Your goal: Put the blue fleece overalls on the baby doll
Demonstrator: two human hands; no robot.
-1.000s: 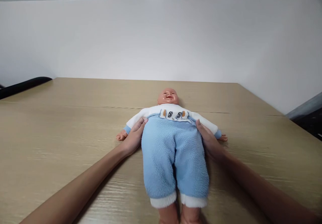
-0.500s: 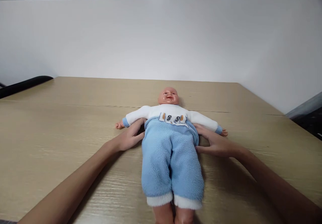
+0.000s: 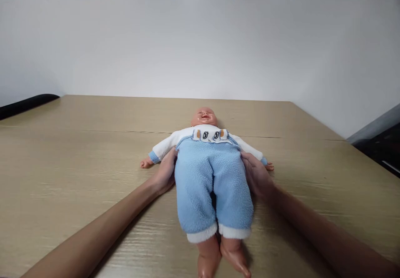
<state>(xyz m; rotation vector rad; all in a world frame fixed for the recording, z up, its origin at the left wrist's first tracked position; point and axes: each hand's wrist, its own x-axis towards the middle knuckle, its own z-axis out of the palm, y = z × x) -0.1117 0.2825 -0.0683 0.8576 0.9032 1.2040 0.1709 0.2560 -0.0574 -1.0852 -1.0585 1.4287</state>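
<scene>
A baby doll (image 3: pixel 204 118) lies on its back on the wooden table, head toward the wall and arms spread. It wears a white fleece top (image 3: pixel 184 134) with embroidered eyes and light-blue fleece pants (image 3: pixel 195 178) with white cuffs. My left hand (image 3: pixel 165 171) presses against the doll's side at the hip, its fingers partly tucked behind the fleece. On the opposite side, my right hand (image 3: pixel 256 174) grips the doll at the same height, fingertips hidden behind the pants. Both bare feet of the doll point toward me.
The wooden table (image 3: pixel 93 153) has a thin seam running across it. A pale wall (image 3: pixel 187 48) rises behind its far edge. Something black and curved (image 3: pixel 28 104) stands at the left edge, and a dark object (image 3: pixel 381 149) is beyond the right edge.
The doll's hips and legs have shifted away from me, so its feet now show. My hands have closed in farther around its sides, with the thumbs no longer spread apart.
</scene>
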